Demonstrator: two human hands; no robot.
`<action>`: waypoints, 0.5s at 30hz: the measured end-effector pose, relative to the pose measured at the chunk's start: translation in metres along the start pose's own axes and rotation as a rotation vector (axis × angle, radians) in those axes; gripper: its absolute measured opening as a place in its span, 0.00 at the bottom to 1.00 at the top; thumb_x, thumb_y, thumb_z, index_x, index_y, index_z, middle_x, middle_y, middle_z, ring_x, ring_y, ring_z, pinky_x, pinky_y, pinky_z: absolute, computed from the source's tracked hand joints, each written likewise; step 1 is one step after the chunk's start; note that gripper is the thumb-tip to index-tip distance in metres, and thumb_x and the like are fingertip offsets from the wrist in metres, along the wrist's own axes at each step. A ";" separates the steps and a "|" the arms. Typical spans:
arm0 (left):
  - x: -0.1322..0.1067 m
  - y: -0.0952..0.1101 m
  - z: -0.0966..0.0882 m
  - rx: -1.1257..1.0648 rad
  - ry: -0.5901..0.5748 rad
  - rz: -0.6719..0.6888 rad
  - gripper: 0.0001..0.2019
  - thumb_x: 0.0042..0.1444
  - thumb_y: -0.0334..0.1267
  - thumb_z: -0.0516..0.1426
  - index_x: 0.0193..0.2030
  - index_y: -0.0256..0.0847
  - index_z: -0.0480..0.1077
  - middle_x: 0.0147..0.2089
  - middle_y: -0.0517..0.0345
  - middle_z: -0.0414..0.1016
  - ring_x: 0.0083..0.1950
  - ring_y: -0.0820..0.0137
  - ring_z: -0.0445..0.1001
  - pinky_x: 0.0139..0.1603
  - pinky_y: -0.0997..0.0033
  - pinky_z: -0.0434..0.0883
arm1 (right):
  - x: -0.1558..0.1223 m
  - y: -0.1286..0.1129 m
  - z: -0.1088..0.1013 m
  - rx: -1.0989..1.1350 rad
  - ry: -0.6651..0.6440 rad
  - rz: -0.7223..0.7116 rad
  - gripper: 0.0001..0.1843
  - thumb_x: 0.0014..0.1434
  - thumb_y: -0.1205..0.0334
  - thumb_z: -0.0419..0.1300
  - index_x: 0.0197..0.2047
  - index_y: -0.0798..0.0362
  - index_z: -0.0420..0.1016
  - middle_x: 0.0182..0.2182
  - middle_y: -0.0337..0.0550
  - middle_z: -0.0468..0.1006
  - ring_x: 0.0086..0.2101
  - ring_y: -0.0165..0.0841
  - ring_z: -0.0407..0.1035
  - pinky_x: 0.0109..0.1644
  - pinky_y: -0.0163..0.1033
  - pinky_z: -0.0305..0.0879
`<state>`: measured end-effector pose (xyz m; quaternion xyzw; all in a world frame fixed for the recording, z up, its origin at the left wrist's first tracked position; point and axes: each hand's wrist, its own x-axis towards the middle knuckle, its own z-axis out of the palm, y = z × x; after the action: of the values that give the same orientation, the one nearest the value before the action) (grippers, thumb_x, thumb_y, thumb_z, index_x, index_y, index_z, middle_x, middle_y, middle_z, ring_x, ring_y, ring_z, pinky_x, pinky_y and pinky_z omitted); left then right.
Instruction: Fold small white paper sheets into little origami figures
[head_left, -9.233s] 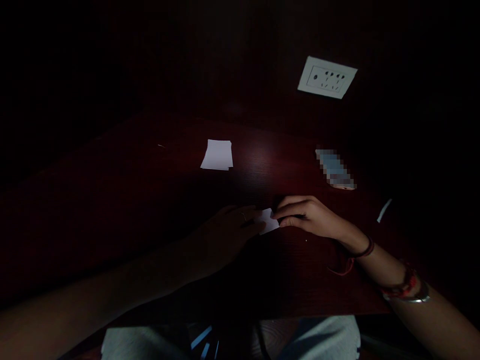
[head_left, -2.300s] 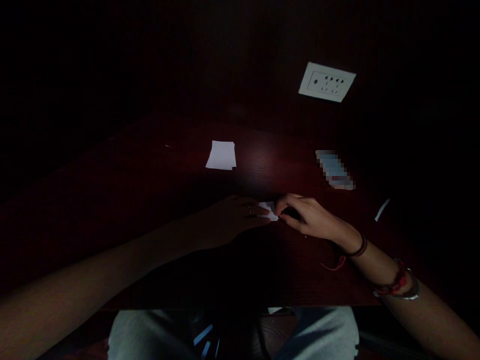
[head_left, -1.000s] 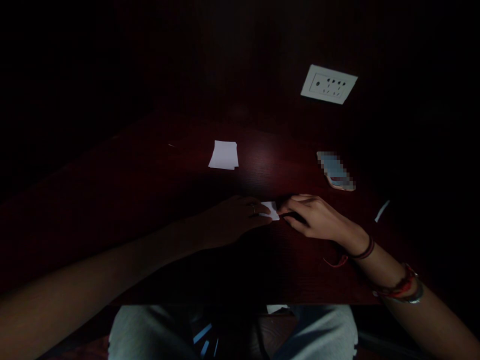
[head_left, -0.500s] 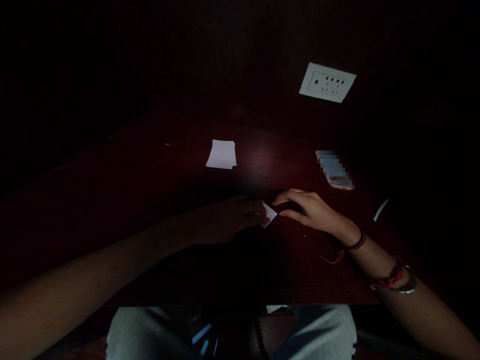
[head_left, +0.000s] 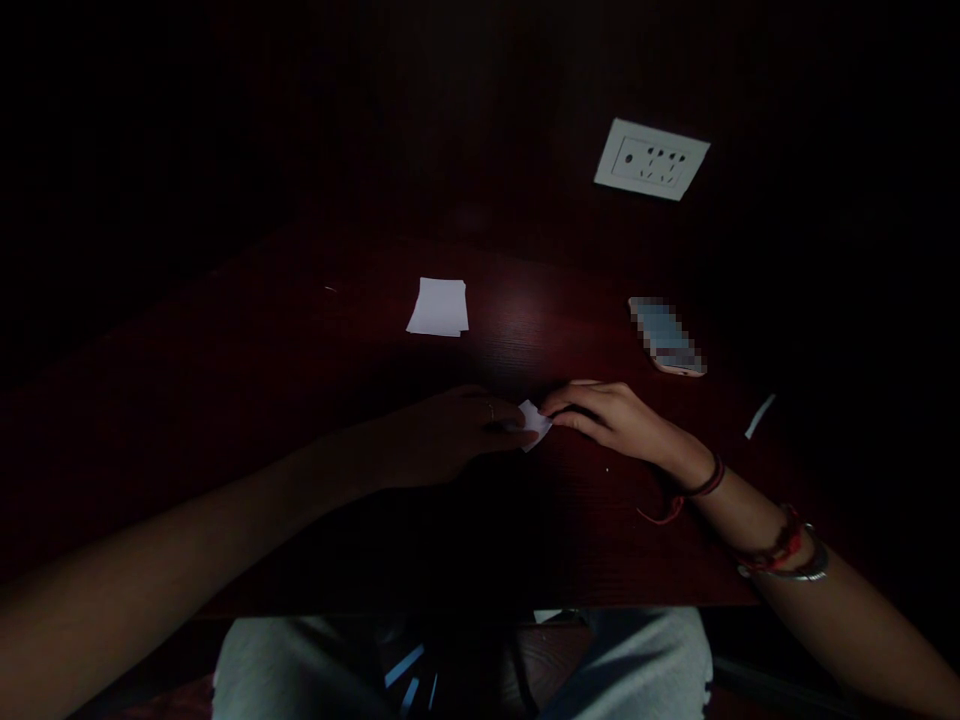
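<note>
A small piece of white paper [head_left: 534, 424] lies low over the dark red table between my hands. My left hand [head_left: 457, 432], in shadow and with a ring on one finger, is closed on the paper's left part and hides it. At the paper's right corner, the thumb and fingers of my right hand [head_left: 609, 415] pinch its edge. The corner there looks lifted or bent. Red and dark bracelets circle the right wrist and forearm.
A stack of white paper sheets [head_left: 439, 307] rests beyond my left hand. A phone [head_left: 667, 337] lies to the right, with a narrow paper strip [head_left: 760, 416] nearer me. The wall behind bears a white socket plate [head_left: 651, 160]. My legs are below the table's front edge.
My right thumb and fingers have moved left and closed on the paper's right corner, which was flat and pointed before. My left hand stays on the paper.
</note>
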<state>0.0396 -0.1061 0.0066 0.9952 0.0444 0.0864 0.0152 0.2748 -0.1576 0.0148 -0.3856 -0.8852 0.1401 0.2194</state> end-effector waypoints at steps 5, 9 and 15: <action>0.000 0.001 -0.002 0.001 -0.051 -0.018 0.30 0.47 0.20 0.47 0.57 0.47 0.55 0.58 0.55 0.56 0.56 0.66 0.57 0.57 0.61 0.51 | 0.000 0.000 0.000 0.037 0.006 0.003 0.09 0.59 0.63 0.50 0.40 0.55 0.68 0.37 0.42 0.73 0.38 0.28 0.68 0.43 0.33 0.63; 0.000 0.000 -0.001 -0.033 -0.078 -0.016 0.33 0.46 0.19 0.46 0.59 0.49 0.50 0.61 0.59 0.53 0.59 0.69 0.54 0.60 0.61 0.45 | 0.000 -0.002 0.002 0.004 0.051 0.031 0.09 0.59 0.63 0.49 0.41 0.55 0.67 0.37 0.42 0.74 0.37 0.28 0.68 0.43 0.33 0.63; -0.001 -0.001 -0.001 -0.065 -0.105 -0.034 0.33 0.47 0.19 0.46 0.59 0.49 0.50 0.62 0.61 0.50 0.61 0.69 0.50 0.60 0.59 0.42 | 0.003 -0.007 0.007 -0.048 0.106 0.062 0.10 0.58 0.65 0.49 0.42 0.56 0.66 0.34 0.41 0.72 0.32 0.26 0.67 0.36 0.31 0.62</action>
<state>0.0379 -0.1050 0.0074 0.9964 0.0577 0.0354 0.0513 0.2649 -0.1605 0.0126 -0.4249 -0.8629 0.1051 0.2524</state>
